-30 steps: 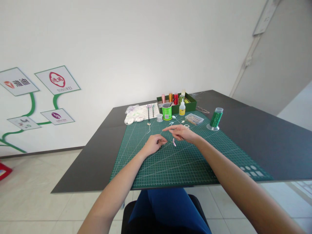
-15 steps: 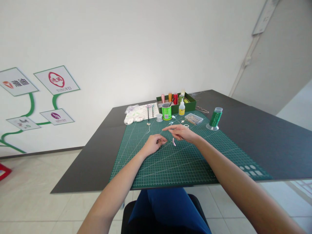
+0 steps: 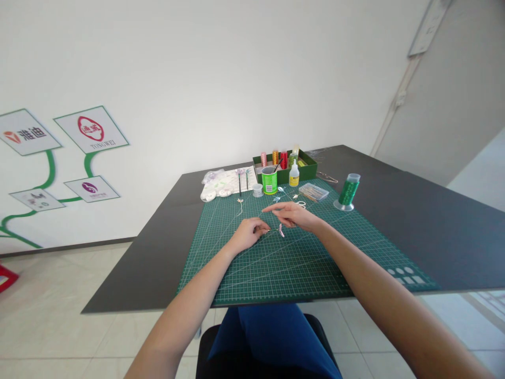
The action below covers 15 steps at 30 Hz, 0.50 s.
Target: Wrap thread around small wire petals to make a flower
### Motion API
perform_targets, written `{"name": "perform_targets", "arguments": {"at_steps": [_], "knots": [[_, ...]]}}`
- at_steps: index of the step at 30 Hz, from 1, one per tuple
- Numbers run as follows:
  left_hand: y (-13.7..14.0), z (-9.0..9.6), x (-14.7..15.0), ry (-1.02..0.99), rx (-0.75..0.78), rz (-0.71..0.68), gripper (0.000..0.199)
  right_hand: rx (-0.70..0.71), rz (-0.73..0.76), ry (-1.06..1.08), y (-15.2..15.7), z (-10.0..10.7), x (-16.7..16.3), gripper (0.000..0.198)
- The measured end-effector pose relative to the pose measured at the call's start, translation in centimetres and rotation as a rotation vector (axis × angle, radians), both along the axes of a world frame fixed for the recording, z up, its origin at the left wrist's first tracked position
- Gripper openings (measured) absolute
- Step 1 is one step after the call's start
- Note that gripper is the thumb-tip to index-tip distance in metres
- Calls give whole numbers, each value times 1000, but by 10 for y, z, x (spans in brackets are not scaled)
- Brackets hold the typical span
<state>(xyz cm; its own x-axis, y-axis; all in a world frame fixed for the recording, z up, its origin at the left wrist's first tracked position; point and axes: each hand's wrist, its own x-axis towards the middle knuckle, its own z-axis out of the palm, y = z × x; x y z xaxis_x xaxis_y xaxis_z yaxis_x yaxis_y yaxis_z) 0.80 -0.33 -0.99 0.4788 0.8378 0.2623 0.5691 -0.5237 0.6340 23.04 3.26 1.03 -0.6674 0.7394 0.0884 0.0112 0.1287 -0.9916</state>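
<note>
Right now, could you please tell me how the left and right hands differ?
The left hand pinches a thin stem, while the right hand points its index finger leftward. The left hand sits lower in the picture; the right hand, higher. Both are bare, over the green mat.

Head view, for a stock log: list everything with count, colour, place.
Walls: two, pale, back, right
Signs: four, white, back wall
Unclear object: one, red, left edge
Table: one, dark, centre
Mat: one, green, on table
Box: one, green, back
Spools: several, mixed, in box
Can: one, green, before box
Bottle: one, whitish, beside can
Case: one, clear, right of bottle
Large spool: one, green, right
Round container: one, whitish, beside can
Sheet: one, white, back left
Sticks: two, dark, on sheet
Metal tool: one, silvery, beside box
Leaf pieces: several, pale, mat
Stemmed piece: one, pinkish, mat's middle
Chair: one, black, below
Trousers: one, blue, below
Left hand: one, bare, at stemmed piece
Right hand: one, bare, over mat
</note>
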Motion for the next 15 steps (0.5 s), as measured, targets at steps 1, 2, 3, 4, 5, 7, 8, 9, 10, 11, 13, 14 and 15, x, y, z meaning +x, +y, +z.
{"name": "perform_targets", "arguments": {"at_steps": [1,2,3,4,5,7,8,9,10,11,13,14,15], "knots": [[0,0,0,2,1,-1,10,4,1,-5,0,0,0,47],[0,0,0,5,2,-2,9,10,1,-13,0,0,0,46],[0,0,0,7,4,-4,9,15,-1,-21,-1,1,-1,46],[-1,1,0,7,5,-5,9,18,-3,-30,-1,1,-1,47],[-1,1,0,7,5,-7,9,21,-5,-39,-1,1,-1,47],[-2,1,1,5,0,-8,9,24,-10,-53,-1,0,-1,49],[-2,2,1,5,-2,-8,9,27,-10,-57,0,0,-1,50],[-2,2,1,6,-3,-7,9,32,-10,-60,0,-1,-2,51],[-3,2,1,7,-4,-6,9,37,-8,-62,0,-1,-2,51],[-3,2,1,8,-4,-4,9,41,-7,-63,1,-1,-2,51],[-3,2,1,12,-4,-2,10,42,-5,-67,1,-1,-2,51],[-3,2,1,15,-5,-1,10,42,-5,-70,1,-1,-2,51],[-3,3,1,18,-6,0,10,42,-4,-73,1,-1,-2,52]]}}
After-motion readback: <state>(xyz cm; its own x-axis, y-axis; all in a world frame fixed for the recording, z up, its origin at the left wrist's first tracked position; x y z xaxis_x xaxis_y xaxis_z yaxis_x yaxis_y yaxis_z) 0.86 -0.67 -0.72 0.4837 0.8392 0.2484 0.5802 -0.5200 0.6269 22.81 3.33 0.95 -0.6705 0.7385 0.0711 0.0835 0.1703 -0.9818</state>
